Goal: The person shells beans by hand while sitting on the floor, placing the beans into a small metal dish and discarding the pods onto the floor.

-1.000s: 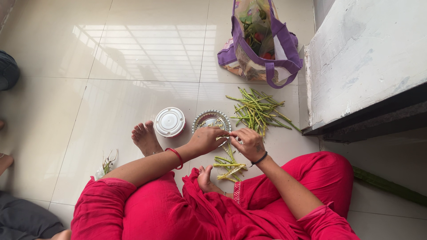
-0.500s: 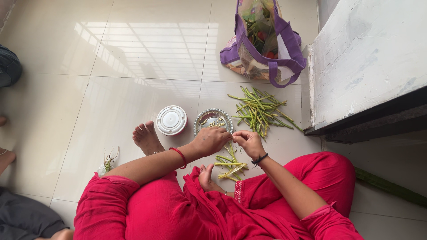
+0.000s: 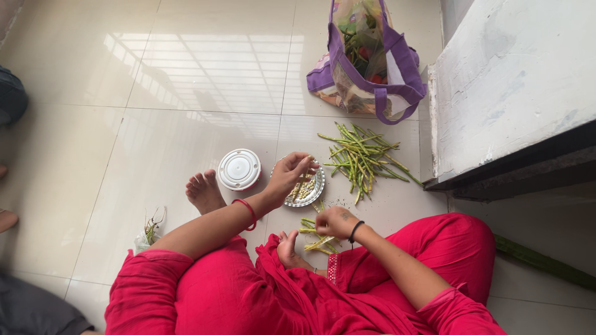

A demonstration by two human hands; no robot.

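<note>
Left hand (image 3: 288, 177): fingers pinched over the steel plate (image 3: 315, 193), dropping something small.
Right hand (image 3: 334, 221): closed around emptied pods (image 3: 318, 239), near the lap.
Left to shell: bean pile (image 3: 360, 158), far right.

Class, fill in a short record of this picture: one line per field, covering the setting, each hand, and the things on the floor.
Setting: person in red clothes sitting on a pale tiled floor
Left hand: over the small metal plate
Right hand: low, by the split pods
Whole green beans: loose pile beyond the plate
White lidded container: left of the plate
Purple bag: open, vegetables inside
</note>
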